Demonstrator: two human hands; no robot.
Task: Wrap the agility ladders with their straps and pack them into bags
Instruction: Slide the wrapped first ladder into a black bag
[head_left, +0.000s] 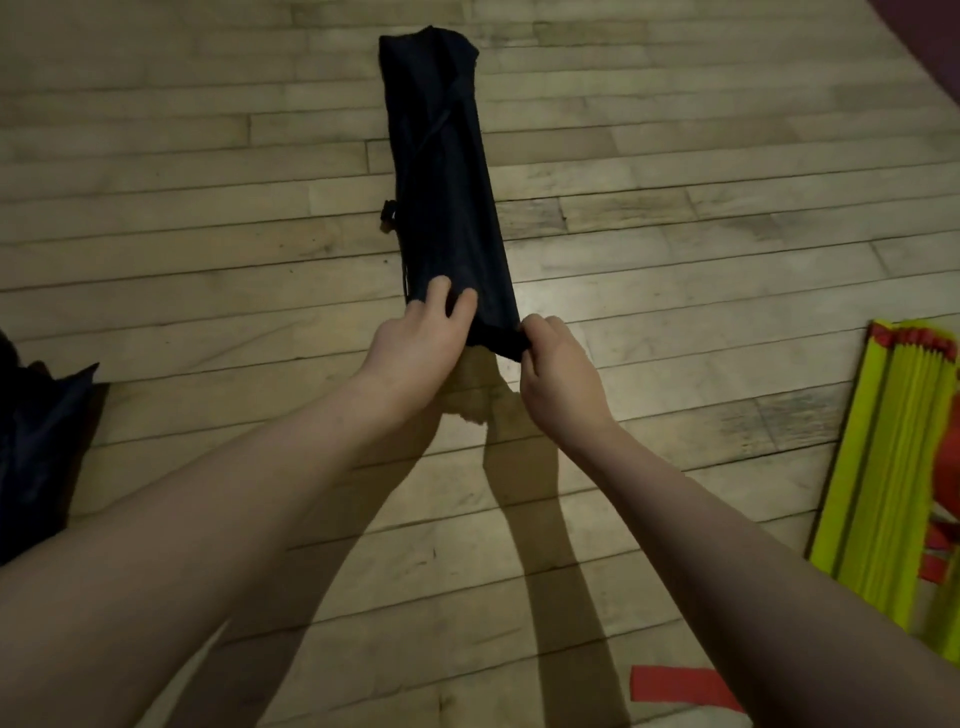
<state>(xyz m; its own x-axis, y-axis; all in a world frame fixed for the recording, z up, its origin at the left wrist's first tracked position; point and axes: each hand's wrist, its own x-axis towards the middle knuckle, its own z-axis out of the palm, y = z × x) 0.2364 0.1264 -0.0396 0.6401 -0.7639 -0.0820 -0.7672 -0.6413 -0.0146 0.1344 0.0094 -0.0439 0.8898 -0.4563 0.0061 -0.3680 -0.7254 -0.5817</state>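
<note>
The black bag (441, 176) lies on the floor (675, 218), its long axis pointing away from the person. Both hands pinch its near end: left hand (415, 343) at the left corner, right hand (558, 374) at the right. A yellow ladder (893, 457) waits far right of the bag.

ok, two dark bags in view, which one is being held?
The long filled bag at centre: both the left hand and right hand grip its near end. The other bag lies untouched at the left edge.

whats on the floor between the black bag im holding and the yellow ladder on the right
Only bare wooden floor shows in the head view between the black bag and the folded yellow ladder.
</note>
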